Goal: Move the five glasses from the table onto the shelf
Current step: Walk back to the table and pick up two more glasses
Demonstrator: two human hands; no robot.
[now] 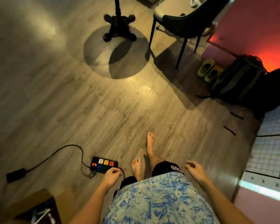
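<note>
No glasses show in the head view, and no tabletop either. A black pedestal base (119, 27) stands on the wood floor at the top, above a round shadow. A wire-grid shelf unit (271, 152) runs along the right edge. My left hand (111, 176) hangs low at my side, fingers loosely curled, holding nothing. My right hand (195, 170) hangs on the other side, fingers loosely apart, empty too. My bare feet are on the floor between the hands.
A power strip (103, 164) with coloured sockets and a black cable lies on the floor by my left foot. A dark chair (183, 21) stands at the top right. Green slippers (208, 71) and a dark backpack (239, 80) sit by the right wall.
</note>
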